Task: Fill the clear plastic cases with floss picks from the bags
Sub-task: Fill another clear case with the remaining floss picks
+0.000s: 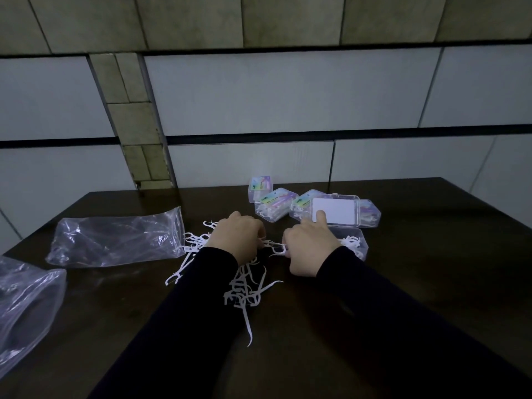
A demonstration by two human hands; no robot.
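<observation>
On the dark table [431, 283], the left hand [236, 240] curls over the loose floss picks [244, 292] mid-table; the right hand [309, 249] pinches a pick beside the open clear case [352, 243] (part-filled), forefinger extended.

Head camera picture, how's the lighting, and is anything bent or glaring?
Head view: dim and bluish, the dark table swallows detail; wide-angle lens bows the wall lines; the white card in the open case lid is the brightest spot; soft sheen on the plastic bag; floss picks stand out clearly.
</observation>
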